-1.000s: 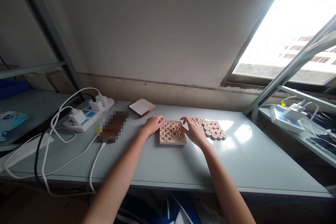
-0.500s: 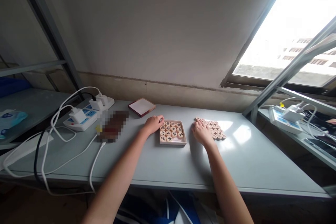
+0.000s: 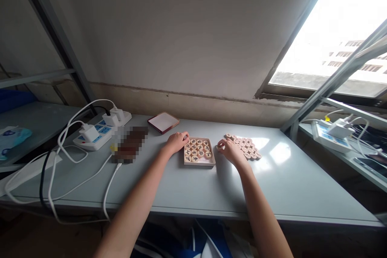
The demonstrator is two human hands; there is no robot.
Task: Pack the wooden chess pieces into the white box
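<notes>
A shallow open box [image 3: 199, 164] on the desk holds round wooden Chinese chess pieces [image 3: 200, 153] marked with dark characters, with a bare patch at its lower right. My left hand [image 3: 177, 143] is closed at the box's upper left corner, fingers curled on its edge. To the right of the box, my right hand [image 3: 229, 150] pinches one Chinese chess piece [image 3: 219, 147] just above the desk. Behind that hand lies a tight group of more pieces [image 3: 249, 145], partly covered by the hand.
The box lid [image 3: 163, 122] lies upturned behind my left hand. On the left are a power strip [image 3: 102, 131] with chargers, loose white cables [image 3: 105, 193] and a pixelated brown item [image 3: 131, 145]. A metal frame post [image 3: 320, 84] and another power strip [image 3: 329, 137] stand right.
My right hand has moved slightly left, away from the group of pieces towards the box, with one piece between its fingers. My left hand has stayed at the box.
</notes>
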